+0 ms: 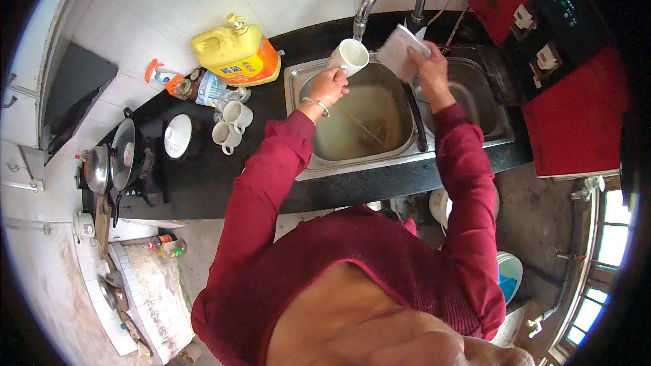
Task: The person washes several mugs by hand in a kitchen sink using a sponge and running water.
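1. Dark red knitted sweater [380, 251] fills the space nearest the camera; its long sleeves hide part of the black worktop [203, 190] and the sink's front edge.
2. At far left, a round, dark-rimmed pan [125, 154] is seen steeply from the side, so its contents are hard to make out.
3. Next comes a round white lid [178, 135], the dark vessel under it mostly hidden.
4. Two white handled mugs [237, 115] stand close together, near a large yellow plastic jug [237, 54] with an orange label; small packets [180, 85] crowd beside the jug, partly covering each other.
5. The left hand [329, 88] is curled round a white cylindrical mug [348, 56], tilted beneath the curved chrome tap [370, 0]; the far fingers are out of sight.
6. Below the mug, the larger steel basin [359, 166] holds cloudy water that blurs its bottom.
7. The right hand [430, 64] pinches a pale, flat, ribbed pad [400, 53], thumb side showing, other fingers largely concealed; whether it is cloth or paper I cannot tell.
8. Behind the right forearm, the smaller steel basin [468, 81] is partly covered.
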`<state>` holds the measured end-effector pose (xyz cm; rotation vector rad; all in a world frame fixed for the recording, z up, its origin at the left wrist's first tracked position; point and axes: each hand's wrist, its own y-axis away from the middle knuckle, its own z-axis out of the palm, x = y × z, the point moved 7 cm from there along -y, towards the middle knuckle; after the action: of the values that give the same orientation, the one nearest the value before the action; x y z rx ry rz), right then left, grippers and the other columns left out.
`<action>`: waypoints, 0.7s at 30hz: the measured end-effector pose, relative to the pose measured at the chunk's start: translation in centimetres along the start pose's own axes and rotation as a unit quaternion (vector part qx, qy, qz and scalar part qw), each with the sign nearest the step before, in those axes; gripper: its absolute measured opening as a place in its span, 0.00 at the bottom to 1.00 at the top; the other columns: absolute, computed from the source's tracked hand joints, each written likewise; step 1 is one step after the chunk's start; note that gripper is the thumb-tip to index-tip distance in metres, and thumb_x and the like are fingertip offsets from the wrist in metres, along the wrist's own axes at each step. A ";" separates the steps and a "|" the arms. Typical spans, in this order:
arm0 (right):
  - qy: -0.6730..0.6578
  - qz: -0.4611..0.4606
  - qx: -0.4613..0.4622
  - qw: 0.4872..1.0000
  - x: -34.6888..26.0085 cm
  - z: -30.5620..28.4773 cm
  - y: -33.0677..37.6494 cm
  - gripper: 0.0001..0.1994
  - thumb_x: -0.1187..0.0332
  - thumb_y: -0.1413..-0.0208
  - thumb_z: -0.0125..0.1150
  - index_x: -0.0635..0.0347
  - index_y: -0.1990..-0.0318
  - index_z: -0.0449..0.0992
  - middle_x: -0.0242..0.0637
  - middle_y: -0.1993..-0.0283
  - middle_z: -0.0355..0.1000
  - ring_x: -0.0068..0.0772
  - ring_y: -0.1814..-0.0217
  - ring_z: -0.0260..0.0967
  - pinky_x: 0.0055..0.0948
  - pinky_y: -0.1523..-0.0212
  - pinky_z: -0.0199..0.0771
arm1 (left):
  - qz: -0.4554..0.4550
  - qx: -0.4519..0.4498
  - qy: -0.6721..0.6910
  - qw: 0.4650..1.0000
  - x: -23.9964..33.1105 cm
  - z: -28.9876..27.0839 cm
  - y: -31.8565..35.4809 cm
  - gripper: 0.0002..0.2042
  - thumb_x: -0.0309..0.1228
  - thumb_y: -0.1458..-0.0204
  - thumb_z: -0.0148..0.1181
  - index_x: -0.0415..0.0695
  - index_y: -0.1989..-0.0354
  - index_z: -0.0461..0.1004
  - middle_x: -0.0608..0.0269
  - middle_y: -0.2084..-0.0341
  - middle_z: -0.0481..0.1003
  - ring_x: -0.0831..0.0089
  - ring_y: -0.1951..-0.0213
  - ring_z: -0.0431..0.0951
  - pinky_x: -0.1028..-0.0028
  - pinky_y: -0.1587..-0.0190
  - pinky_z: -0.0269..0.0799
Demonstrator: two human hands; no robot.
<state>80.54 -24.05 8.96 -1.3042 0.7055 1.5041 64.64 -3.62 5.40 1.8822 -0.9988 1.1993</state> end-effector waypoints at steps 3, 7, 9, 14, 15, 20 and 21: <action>0.163 -0.133 -0.026 0.977 -0.7 6.0 0.1 0.09 0.72 0.54 0.58 0.61 0.65 0.70 0.29 0.72 0.70 0.21 0.72 0.65 0.23 0.70 0.66 | 0.064 0.019 -0.075 0.995 -0.1 0.7 -1.0 0.15 0.40 0.48 0.45 0.39 0.75 0.69 0.58 0.81 0.72 0.68 0.79 0.74 0.70 0.76 0.68; 0.260 -0.213 -0.201 0.920 0.9 13.0 3.6 0.10 0.67 0.53 0.54 0.65 0.67 0.71 0.40 0.70 0.71 0.38 0.68 0.68 0.31 0.64 0.67 | 0.130 0.092 -0.250 0.955 1.6 -0.7 -0.8 0.14 0.38 0.50 0.46 0.39 0.78 0.69 0.49 0.81 0.71 0.53 0.75 0.72 0.59 0.70 0.64; 0.241 -0.122 -0.328 0.905 2.6 14.1 4.4 0.12 0.65 0.53 0.53 0.67 0.68 0.71 0.45 0.68 0.70 0.46 0.64 0.68 0.33 0.60 0.66 | 0.211 0.068 -0.323 0.920 3.2 -1.6 0.0 0.14 0.38 0.51 0.45 0.39 0.78 0.69 0.48 0.80 0.71 0.51 0.72 0.71 0.57 0.69 0.63; 0.583 -0.380 -0.447 0.562 5.1 13.6 5.4 0.12 0.62 0.58 0.53 0.62 0.70 0.72 0.45 0.67 0.70 0.43 0.64 0.69 0.51 0.45 0.47 | 0.083 -0.121 -0.255 0.956 0.6 -0.6 -0.9 0.16 0.38 0.50 0.44 0.38 0.78 0.69 0.51 0.82 0.72 0.56 0.77 0.73 0.62 0.69 0.66; 0.635 -0.376 -0.453 0.500 4.7 14.5 4.5 0.15 0.61 0.59 0.53 0.62 0.65 0.72 0.47 0.64 0.70 0.42 0.62 0.69 0.55 0.44 0.43 | 0.081 -0.096 -0.232 0.965 -0.2 -1.1 -1.6 0.15 0.37 0.50 0.44 0.37 0.78 0.70 0.53 0.83 0.73 0.60 0.80 0.74 0.65 0.72 0.67; 0.380 -0.011 -0.455 0.806 5.2 16.2 2.3 0.12 0.69 0.56 0.48 0.61 0.64 0.73 0.44 0.68 0.71 0.39 0.65 0.70 0.49 0.53 0.63 | 0.114 0.034 -0.128 0.985 0.2 -1.9 -2.0 0.12 0.33 0.52 0.47 0.37 0.77 0.71 0.50 0.84 0.72 0.55 0.79 0.72 0.64 0.77 0.65; 0.179 0.108 -0.459 0.863 7.9 15.7 2.4 0.13 0.71 0.55 0.47 0.60 0.60 0.71 0.40 0.64 0.71 0.37 0.64 0.70 0.38 0.59 0.70 | 0.163 0.050 -0.206 0.963 0.6 -1.3 -1.1 0.11 0.33 0.53 0.47 0.38 0.77 0.71 0.49 0.84 0.71 0.54 0.79 0.71 0.63 0.77 0.65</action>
<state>72.84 -8.59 4.96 -2.3305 0.3407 1.8945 65.27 -2.14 6.25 2.1607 -1.5479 1.0696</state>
